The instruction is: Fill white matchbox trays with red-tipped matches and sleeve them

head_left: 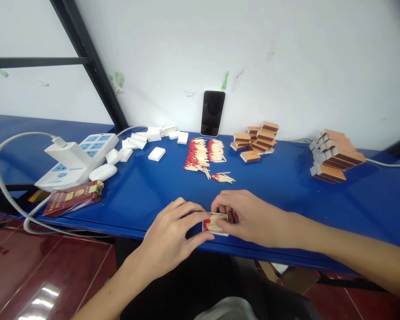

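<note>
A small white matchbox tray (215, 224) filled with red-tipped matches rests on the near edge of the blue table (286, 186). My left hand (170, 238) pinches its left end between thumb and fingers. My right hand (250, 218) curls over its right end, fingertips on the matches. Beyond them lie a small bunch of loose matches (222, 178) and a larger pile of matches (203, 154).
Empty white trays (150, 140) are scattered at the back left, near a power strip (76, 158), white earbud case (102, 172) and red packet (74, 198). A phone (212, 113) leans on the wall. Orange matchbox sleeves (257, 140) and stacked boxes (335, 156) sit to the right.
</note>
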A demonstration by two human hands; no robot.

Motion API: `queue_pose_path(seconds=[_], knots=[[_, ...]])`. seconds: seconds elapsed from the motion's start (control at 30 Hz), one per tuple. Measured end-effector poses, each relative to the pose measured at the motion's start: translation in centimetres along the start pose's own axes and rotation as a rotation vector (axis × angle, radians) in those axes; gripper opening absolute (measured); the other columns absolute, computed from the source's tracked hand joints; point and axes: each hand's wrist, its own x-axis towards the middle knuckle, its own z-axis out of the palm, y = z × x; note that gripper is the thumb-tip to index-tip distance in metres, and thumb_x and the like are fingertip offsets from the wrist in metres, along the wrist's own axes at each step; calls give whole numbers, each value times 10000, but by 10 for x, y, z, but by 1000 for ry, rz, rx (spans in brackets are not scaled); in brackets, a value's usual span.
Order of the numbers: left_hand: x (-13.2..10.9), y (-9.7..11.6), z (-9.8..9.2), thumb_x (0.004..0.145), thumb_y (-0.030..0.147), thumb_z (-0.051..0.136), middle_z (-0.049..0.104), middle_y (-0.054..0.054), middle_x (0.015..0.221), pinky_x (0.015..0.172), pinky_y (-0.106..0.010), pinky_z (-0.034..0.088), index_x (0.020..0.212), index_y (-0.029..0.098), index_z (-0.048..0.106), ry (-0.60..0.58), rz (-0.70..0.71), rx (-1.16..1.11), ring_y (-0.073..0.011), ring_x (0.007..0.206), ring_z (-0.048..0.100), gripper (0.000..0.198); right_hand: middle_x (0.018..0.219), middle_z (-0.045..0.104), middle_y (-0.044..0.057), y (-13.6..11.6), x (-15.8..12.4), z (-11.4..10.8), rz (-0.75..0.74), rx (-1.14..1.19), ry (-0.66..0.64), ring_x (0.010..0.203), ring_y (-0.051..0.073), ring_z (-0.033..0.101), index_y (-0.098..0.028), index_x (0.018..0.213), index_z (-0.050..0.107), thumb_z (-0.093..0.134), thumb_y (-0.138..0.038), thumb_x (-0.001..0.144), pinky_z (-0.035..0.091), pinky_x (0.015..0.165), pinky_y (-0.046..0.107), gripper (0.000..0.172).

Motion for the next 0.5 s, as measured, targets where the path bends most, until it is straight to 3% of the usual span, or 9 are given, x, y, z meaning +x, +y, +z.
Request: queue_pose_path(seconds=[0.23,0.37,0.5], knots=[[-1,4,-5,1008,368,494,596,-69,1204,938,-430,452,1256,281,631,-134,2,104,-227,1000,550,296,804,615,-15,2,-3,-5,-6,65,-41,731,128,546,-211,930,613,538,-292,937,420,657,258,111],[0,4,-4,1004,378,503,604,-72,1201,971,-437,446,1282,262,595,-136,-16,97,-229,1020,554,315,786,608,-21,2,-3,-6,-5,86,-51,694,123,537,-209,945,613,563,-259,910,420,642,257,78],[1,4,-4,984,378,545,621,-68,1177,976,-427,446,1201,235,627,-114,-28,63,-225,1009,566,272,847,603,-4,-1,-4,-4,5,71,-30,739,142,547,-215,954,593,602,-344,895,429,659,274,141]])
